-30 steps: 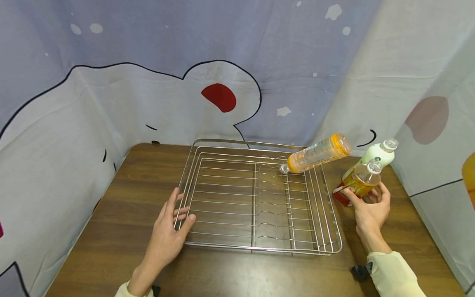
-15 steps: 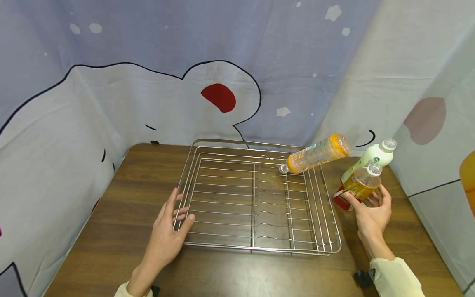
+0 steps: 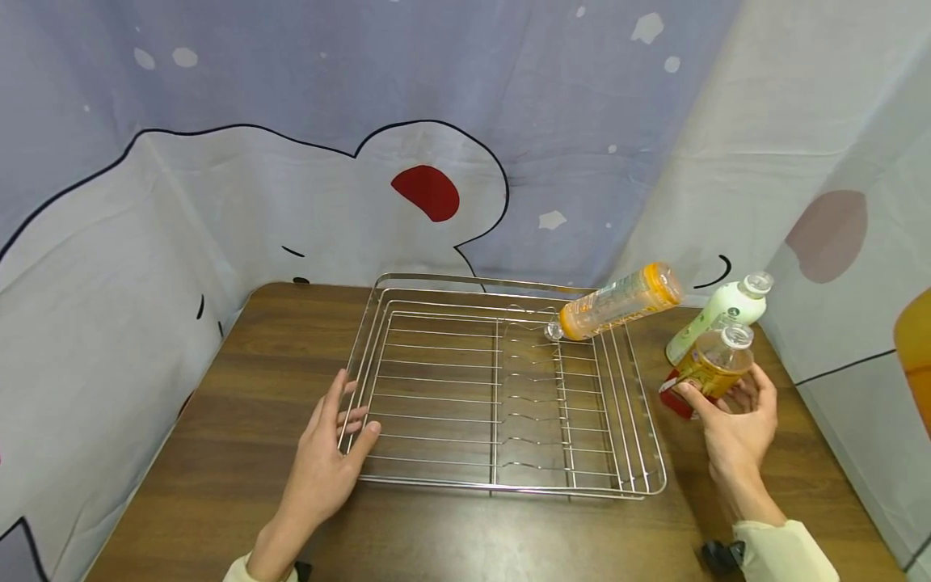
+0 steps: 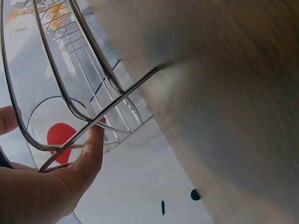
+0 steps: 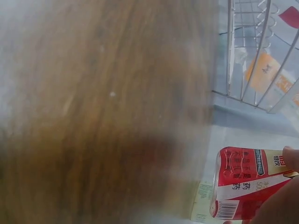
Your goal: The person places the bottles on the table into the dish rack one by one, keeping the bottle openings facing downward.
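Note:
My right hand (image 3: 743, 428) holds a clear plastic drink bottle (image 3: 704, 373) with a red and yellow label, thumb on the near side and fingers behind. The right wrist view shows the red lower label and base of this drink bottle (image 5: 243, 182). At the left side of a wire rack (image 3: 465, 486), my left hand (image 3: 326, 462) rests with its fingers extended against the wires. In the left wrist view, one finger (image 4: 93, 151) reaches along the rack's frame. An empty bottle with orange bands (image 3: 618, 303) leans tilted across the rack's back right corner, neck inside.
A pale green bottle (image 3: 727, 311) stands right behind the held one, partly covered by it. The rack lies on a brown wooden table (image 3: 276, 347). A patterned cloth (image 3: 313, 194) hangs behind and along both sides.
My right hand has drawn the red and yellow bottle slightly toward me and to the right, apart from the pale green bottle. The left hand and the rack stay in place.

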`<state>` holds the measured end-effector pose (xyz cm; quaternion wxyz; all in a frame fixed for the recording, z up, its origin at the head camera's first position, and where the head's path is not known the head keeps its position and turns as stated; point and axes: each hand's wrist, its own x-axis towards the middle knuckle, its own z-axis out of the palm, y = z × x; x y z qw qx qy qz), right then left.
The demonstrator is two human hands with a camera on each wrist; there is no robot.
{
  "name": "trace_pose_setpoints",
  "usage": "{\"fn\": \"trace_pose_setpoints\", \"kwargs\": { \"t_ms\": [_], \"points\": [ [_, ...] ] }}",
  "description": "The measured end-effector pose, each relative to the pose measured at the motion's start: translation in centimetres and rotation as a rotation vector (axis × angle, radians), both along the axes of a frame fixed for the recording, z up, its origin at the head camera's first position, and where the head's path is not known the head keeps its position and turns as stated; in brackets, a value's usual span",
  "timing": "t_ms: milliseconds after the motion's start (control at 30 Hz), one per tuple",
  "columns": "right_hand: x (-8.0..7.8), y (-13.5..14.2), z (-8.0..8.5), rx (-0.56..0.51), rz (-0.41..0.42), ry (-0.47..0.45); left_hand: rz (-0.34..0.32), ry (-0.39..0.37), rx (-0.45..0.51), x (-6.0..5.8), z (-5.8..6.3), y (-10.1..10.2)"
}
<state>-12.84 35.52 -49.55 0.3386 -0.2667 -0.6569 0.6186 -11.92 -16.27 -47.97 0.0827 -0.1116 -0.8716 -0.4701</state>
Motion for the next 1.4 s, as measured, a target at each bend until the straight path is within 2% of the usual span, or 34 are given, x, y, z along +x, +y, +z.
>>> {"fn": "trace_pose_setpoints", "kwargs": {
  "t_ms": [200, 333, 433, 633, 733, 1400],
  "points": [
    [0.5, -0.5, 1.0, 0.019, 0.017, 0.053, 0.0, -0.009, -0.004, 0.0, 0.0, 0.0],
    [0.8, -0.8, 1.8, 0.031, 0.064, 0.15, 0.001, -0.008, -0.004, 0.0, 0.0, 0.0],
    [1.0, -1.2, 2.5, 0.086, 0.103, 0.204, 0.001, -0.004, -0.003, 0.0, 0.0, 0.0],
    [1.4, -2.0, 4.0, 0.327, 0.115, 0.14, -0.001, -0.003, -0.004, 0.0, 0.0, 0.0],
    [1.6, -2.5, 4.6, 0.408, 0.121, 0.119, -0.001, -0.009, -0.004, 0.1, 0.0, 0.0],
    [1.3, -4.6, 7.1, 0.614, 0.236, 0.241, 0.017, -0.022, 0.0, 0.0, 0.1, 0.0]
  ]
}}
